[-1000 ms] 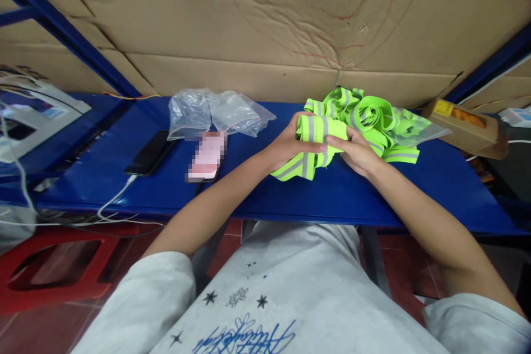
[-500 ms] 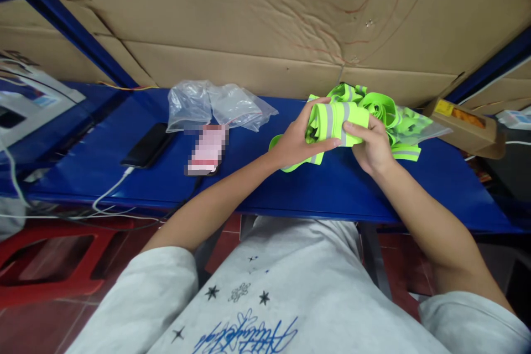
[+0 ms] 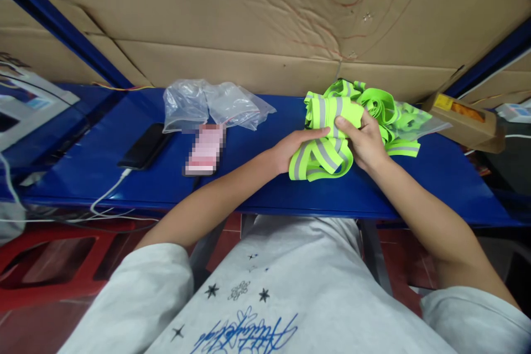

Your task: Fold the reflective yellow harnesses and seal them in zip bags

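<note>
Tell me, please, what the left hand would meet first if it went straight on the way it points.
Beyond the green strap it holds, the left hand would probably meet the right hand first, though depth is unclear.

Neon-green, grey-striped straps (image 3: pixel 331 113), seemingly rolled, held above the blue table (image 3: pixel 265 191), ends looping.

Your bare left hand (image 3: pixel 290 150) is partly closed, its straight thumb (image 3: pixel 316 134) reaching across toward your bare right hand (image 3: pixel 367 141); its other fingers are mostly hidden. Your right hand is curled in a grip, its thumb (image 3: pixel 347 126) angled up and toward the left hand, the two thumb tips close together but apart. From the left hand, your bare left forearm (image 3: pixel 232 196) slants back toward your body and outward to a short, pale grey fabric sleeve (image 3: pixel 141 282). Your bare right forearm (image 3: pixel 418 207) slants back and outward from the right hand, its elbow bent.
</note>
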